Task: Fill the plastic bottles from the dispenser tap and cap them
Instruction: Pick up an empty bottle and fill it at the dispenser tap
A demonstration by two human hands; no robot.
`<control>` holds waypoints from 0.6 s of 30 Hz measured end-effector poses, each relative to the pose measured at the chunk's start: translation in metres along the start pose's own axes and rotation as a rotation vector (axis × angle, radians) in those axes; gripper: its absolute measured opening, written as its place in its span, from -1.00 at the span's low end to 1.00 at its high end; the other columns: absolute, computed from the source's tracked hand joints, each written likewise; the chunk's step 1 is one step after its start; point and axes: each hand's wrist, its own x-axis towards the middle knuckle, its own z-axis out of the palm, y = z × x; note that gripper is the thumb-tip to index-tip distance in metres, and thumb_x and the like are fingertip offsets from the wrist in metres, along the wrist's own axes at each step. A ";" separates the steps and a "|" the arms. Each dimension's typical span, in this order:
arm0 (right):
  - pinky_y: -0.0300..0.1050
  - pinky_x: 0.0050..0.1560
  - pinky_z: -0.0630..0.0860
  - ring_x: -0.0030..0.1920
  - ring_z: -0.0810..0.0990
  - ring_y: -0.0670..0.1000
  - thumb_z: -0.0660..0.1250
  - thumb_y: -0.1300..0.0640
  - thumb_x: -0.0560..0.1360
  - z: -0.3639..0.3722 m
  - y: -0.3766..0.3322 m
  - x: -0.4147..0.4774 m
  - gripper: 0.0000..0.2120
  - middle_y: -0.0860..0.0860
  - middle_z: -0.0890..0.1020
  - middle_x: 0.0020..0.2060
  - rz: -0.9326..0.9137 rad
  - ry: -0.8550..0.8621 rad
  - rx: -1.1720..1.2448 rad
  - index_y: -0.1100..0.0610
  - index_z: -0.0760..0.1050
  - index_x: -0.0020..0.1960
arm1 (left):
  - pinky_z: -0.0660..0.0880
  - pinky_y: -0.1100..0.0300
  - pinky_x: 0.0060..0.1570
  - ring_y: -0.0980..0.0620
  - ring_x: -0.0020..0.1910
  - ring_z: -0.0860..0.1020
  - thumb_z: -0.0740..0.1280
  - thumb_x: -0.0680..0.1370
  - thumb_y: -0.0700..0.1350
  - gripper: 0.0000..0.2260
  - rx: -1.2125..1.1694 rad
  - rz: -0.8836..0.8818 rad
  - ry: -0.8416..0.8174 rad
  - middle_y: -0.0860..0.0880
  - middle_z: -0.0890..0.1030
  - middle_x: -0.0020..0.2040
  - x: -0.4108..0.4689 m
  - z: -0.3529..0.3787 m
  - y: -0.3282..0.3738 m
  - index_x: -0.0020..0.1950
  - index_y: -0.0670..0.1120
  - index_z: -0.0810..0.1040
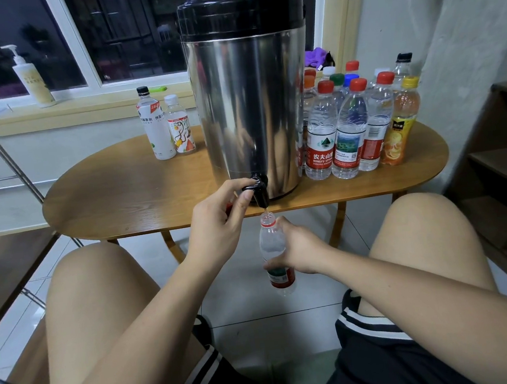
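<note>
My left grip [221,223] is pinched on the black tap [258,191], thumb on the lever's front and the fingers curled behind it; a bit of red shows under the palm, and I cannot tell what it is. The tap juts from the foot of the steel dispenser [248,98], which stands at the front edge of the oval wooden bench [121,199], black lid on top. My right grip [298,246] is clamped around the open bottle [271,243], fingers wrapped round its clear middle above the red label. I hold it upright below the bench's front edge, over the tiled floor, between my knees, its uncapped mouth just under the spout. A thin pale thread shows between spout and mouth. On the right end of the bench, just beside the dispenser, stands a crowd of capped bottles [345,126], mostly red-topped, with an orange drink bottle [396,133] at its outer side. Toward the back left edge stand two white-labelled bottles [157,126], touching. A pump bottle [30,77] sits on the windowsill behind.
</note>
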 end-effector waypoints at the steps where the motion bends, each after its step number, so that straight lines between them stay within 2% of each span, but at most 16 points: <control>1: 0.12 0.17 0.70 0.21 0.64 0.09 0.74 -0.24 0.23 0.000 0.000 0.000 -0.10 -0.04 0.61 0.24 0.003 0.000 0.001 -0.15 0.28 0.37 | 0.31 0.40 -0.25 0.16 -0.30 0.48 0.36 0.74 -0.02 -0.81 0.001 0.000 0.000 0.25 0.50 -0.30 0.000 0.000 0.000 0.33 0.05 0.68; 5: 0.15 0.18 0.70 0.22 0.63 0.11 0.74 -0.23 0.23 0.000 0.001 0.000 -0.09 -0.03 0.61 0.25 0.005 -0.008 0.006 -0.16 0.27 0.39 | 0.31 0.41 -0.24 0.17 -0.29 0.49 0.37 0.74 -0.02 -0.81 0.006 0.005 0.003 0.27 0.51 -0.29 0.000 0.000 0.000 0.33 0.04 0.68; 10: 0.13 0.13 0.72 0.22 0.65 0.11 0.72 -0.31 0.17 0.000 0.001 0.001 -0.02 -0.03 0.62 0.26 0.007 -0.006 -0.013 -0.19 0.24 0.40 | 0.31 0.41 -0.24 0.15 -0.29 0.50 0.37 0.74 -0.02 -0.81 0.009 0.007 0.001 0.25 0.51 -0.29 0.000 0.000 0.000 0.33 0.04 0.67; 18: 0.12 0.14 0.71 0.22 0.65 0.09 0.73 -0.27 0.20 0.001 0.003 0.003 -0.06 -0.06 0.62 0.25 0.000 -0.013 -0.002 -0.19 0.25 0.38 | 0.32 0.40 -0.24 0.16 -0.28 0.50 0.37 0.74 -0.03 -0.81 0.011 0.012 0.002 0.27 0.52 -0.27 0.000 0.000 0.000 0.33 0.04 0.67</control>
